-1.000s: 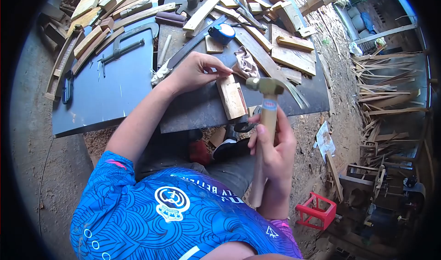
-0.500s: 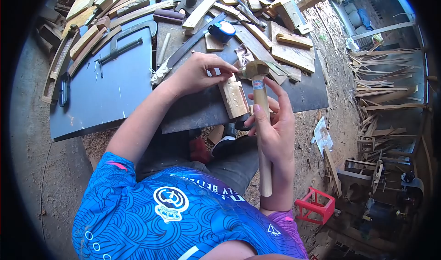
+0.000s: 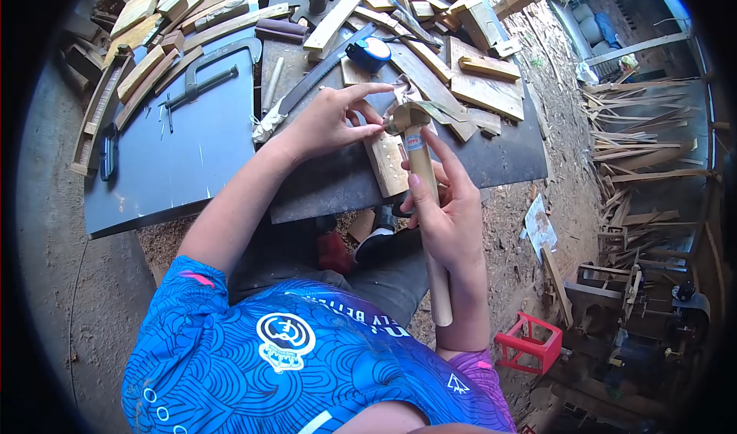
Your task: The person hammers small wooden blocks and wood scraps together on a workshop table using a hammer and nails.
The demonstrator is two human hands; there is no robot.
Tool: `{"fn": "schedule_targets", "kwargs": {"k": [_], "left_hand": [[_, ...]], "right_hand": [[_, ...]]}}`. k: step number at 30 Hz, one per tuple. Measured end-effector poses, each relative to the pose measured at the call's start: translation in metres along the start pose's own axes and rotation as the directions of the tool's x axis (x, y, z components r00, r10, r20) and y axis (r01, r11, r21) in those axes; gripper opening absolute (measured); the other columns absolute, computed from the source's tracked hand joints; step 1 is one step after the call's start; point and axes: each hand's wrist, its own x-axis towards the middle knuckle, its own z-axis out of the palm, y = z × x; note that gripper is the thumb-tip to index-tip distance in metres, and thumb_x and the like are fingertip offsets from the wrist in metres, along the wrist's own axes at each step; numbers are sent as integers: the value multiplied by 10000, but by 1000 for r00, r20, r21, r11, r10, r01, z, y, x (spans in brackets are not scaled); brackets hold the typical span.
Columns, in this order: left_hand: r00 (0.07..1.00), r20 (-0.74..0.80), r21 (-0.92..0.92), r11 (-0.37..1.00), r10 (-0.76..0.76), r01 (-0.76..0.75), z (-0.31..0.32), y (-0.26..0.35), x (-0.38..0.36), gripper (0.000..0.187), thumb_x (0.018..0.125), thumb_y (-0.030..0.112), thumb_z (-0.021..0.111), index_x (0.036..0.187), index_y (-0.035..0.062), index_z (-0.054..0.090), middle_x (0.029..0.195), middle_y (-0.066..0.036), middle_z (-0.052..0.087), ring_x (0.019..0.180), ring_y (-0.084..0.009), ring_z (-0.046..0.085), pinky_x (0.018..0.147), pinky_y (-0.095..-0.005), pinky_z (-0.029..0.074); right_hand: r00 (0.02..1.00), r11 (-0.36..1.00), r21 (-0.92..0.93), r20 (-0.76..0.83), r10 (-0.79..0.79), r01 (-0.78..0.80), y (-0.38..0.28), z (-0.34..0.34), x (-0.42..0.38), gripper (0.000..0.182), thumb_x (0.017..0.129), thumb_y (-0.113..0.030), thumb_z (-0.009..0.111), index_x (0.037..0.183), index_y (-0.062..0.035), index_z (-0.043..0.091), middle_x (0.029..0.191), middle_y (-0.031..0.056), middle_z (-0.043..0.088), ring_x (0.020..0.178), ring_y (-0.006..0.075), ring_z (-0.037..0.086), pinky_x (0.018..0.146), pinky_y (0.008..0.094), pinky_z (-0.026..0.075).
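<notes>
My right hand is closed around the wooden handle of a claw hammer. The hammer's brassy head lies at the far end of a small wooden block, close to my left fingertips. With the index finger stretched out, my left hand pinches thumb against finger beside the hammer's face. Whatever is in that pinch is too small to make out. Small pale round spots show on the block, which rests at the near edge of the dark tabletop.
Beyond my hands lie a blue tape measure, a handsaw and many wood offcuts. A metal clamp rests on the left panel. On the floor at right are a red stool and stacked wood strips.
The hammer has shifted slightly left, its head now closer to my left fingers. My left index finger has straightened away from the pinch.
</notes>
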Motion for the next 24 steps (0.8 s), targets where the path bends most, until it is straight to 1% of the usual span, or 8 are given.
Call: {"fn": "schedule_targets", "kwargs": {"k": [5,8,10,14,15,17,20,24], "left_hand": [[999,16,2,999,-35,35,-1,-1,-1,658,860,67,790,1472,111,552,952,-97,794,869,-166,767,858,-324,592],[1000,5,51,999,20,-20,0,-5,-1,651,860,76,792,1466,108,556,953,-92,794,873,-171,768,871,-328,587],[1000,-2,46,999,13,-13,0,-4,-1,640,861,80,792,1458,104,562,948,-91,794,876,-173,769,874,-330,586],[1000,-20,9,1000,-3,3,2,-4,-1,596,854,118,803,1412,82,595,942,-93,795,835,-173,757,815,-321,589],[1000,-29,-3,1000,-11,11,3,-4,-1,589,848,143,808,1396,77,603,952,-97,797,790,-179,745,763,-317,591],[999,-36,4,1000,-19,19,4,-6,-1,597,838,88,808,1400,94,607,927,-91,791,859,-161,768,833,-321,593],[1000,-23,47,999,-10,11,3,-3,-2,574,843,117,805,1382,94,611,945,-75,797,879,-154,759,781,-320,600],[998,-35,64,997,54,-51,5,-10,-1,543,845,138,797,1357,90,622,960,-73,798,882,-160,767,731,-311,596]], "right_hand": [[1000,999,-48,8,-25,26,1,1,2,549,984,-54,611,1521,-41,493,1083,189,750,703,149,700,655,311,560],[1000,993,-113,9,-18,19,2,0,3,548,977,-62,617,1512,-30,502,1130,229,743,801,214,745,735,342,569],[989,975,-172,-29,-146,139,6,-1,3,559,970,-59,617,1515,-36,500,1175,260,726,946,287,759,833,370,560],[990,982,-137,-44,-137,130,-2,2,2,560,966,-60,617,1514,-37,505,1163,270,724,1068,333,737,902,384,537],[996,981,-174,-14,-93,89,-1,1,3,552,965,-54,613,1507,-34,512,1146,273,727,1002,322,746,864,377,544],[997,978,-194,20,-80,82,-3,2,6,544,965,-49,608,1501,-31,520,1129,276,730,936,311,755,826,369,550],[998,989,-139,-31,-50,45,-10,4,0,544,976,-38,591,1514,-45,511,862,163,743,621,166,671,627,309,530],[994,985,-152,-60,-90,80,-12,9,0,551,982,-32,582,1526,-51,497,773,108,704,605,113,629,600,295,518]]}}
